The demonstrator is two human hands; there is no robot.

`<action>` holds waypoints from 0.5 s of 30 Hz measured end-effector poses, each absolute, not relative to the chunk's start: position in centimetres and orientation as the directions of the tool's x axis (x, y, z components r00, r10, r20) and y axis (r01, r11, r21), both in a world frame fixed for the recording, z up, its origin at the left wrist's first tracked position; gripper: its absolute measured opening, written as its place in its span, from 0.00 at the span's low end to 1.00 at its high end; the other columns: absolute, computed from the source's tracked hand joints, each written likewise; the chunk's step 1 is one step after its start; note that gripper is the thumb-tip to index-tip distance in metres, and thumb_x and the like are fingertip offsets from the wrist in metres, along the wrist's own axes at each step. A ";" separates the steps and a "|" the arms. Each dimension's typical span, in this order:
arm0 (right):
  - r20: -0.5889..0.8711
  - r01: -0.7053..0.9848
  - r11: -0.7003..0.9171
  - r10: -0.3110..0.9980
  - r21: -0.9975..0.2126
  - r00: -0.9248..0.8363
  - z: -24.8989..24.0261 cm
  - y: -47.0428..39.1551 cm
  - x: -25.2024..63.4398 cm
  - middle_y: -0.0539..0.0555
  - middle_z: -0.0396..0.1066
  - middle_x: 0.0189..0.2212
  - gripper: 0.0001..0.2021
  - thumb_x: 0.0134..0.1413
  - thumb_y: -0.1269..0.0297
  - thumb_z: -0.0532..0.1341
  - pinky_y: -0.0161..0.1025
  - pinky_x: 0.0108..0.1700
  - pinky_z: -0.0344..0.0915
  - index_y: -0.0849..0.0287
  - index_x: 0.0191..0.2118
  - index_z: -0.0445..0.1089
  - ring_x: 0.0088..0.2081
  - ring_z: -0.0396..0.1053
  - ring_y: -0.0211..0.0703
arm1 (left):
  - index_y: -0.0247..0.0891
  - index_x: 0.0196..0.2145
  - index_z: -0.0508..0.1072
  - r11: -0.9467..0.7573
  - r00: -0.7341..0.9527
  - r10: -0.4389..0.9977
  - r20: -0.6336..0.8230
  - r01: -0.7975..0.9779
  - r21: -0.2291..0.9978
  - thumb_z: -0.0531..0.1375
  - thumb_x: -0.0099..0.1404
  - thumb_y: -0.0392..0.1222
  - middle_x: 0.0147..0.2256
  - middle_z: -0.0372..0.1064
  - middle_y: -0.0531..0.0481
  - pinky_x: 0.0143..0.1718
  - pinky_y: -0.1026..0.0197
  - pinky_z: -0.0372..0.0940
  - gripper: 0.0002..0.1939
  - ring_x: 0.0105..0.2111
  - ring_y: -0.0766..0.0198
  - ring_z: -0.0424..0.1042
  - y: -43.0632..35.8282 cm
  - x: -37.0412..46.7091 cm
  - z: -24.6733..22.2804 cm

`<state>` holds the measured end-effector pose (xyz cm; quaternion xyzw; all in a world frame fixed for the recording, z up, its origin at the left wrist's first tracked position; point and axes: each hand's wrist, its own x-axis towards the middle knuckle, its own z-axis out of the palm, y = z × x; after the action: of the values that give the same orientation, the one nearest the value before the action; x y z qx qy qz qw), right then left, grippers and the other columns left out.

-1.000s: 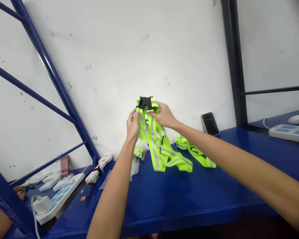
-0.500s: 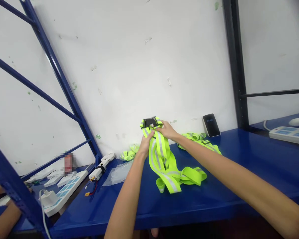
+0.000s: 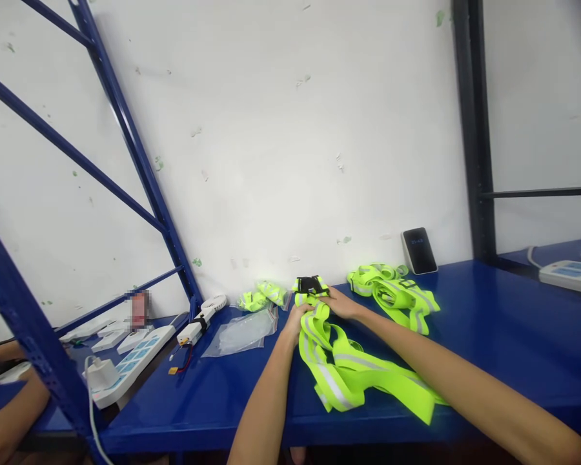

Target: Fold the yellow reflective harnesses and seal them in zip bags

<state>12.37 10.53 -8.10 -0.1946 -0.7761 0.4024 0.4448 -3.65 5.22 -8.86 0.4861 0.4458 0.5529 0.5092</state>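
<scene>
A: Grip? Location?
B: Left hand (image 3: 297,316) and right hand (image 3: 341,303) pinch the neon-yellow reflective strap vest (image 3: 348,374) by its black plastic buckle (image 3: 310,284), on the blue metal shelf (image 3: 489,336).
A: Advice: probably flatten straps, keep buckle centred.

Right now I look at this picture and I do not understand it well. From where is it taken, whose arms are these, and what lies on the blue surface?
The picture comes from a camera worn on a person's head, looking forward and down, so the two bare arms are that person's own. There is no machine here.

The left hand and the right hand both grip one end of a bright yellow-green reflective strap, next to its black buckle. The rest of the strap lies loosely on the blue shelf.

On the same shelf you see a second bundle of straps to the right, a smaller folded one near the wall, a clear plastic bag, a dark phone leaning on the white wall, and a white power strip at the left. At the far left edge, another person's arm shows.
</scene>
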 end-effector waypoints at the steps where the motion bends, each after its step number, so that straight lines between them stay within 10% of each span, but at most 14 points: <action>1: 0.525 -0.065 0.589 0.658 -0.805 -0.540 -8.3 10.4 12.7 0.58 0.71 0.49 0.25 0.54 0.54 0.59 0.51 0.57 0.61 0.58 0.56 0.64 0.50 0.67 0.51 | 0.35 0.35 0.72 -0.089 -0.031 0.996 0.086 -0.141 0.986 0.65 0.50 0.42 0.30 0.75 0.49 0.37 0.57 0.69 0.14 0.34 0.55 0.75 5.3 -3.6 -9.0; 7: 0.440 -0.126 0.449 0.714 -0.885 -0.544 -8.1 9.8 13.7 0.59 0.68 0.53 0.32 0.54 0.54 0.61 0.44 0.39 0.72 0.54 0.63 0.54 0.40 0.72 0.46 | 0.36 0.36 0.73 -0.031 -0.047 0.999 0.022 -0.213 0.976 0.64 0.50 0.40 0.27 0.74 0.50 0.34 0.58 0.68 0.13 0.32 0.55 0.75 5.7 -3.6 -9.6; 15: 0.597 0.009 0.658 0.690 -0.753 -0.409 -8.5 10.3 13.6 0.58 0.65 0.56 0.22 0.57 0.62 0.56 0.42 0.36 0.73 0.54 0.58 0.66 0.36 0.72 0.45 | 0.31 0.38 0.73 0.120 0.097 0.991 -0.094 -0.314 0.942 0.64 0.50 0.39 0.25 0.74 0.47 0.30 0.59 0.67 0.17 0.27 0.57 0.74 5.7 -4.2 -9.3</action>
<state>13.56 10.27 -8.48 -0.2284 -0.7653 0.3448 0.4933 -4.24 5.67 -9.33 0.4043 0.4185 0.5257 0.6205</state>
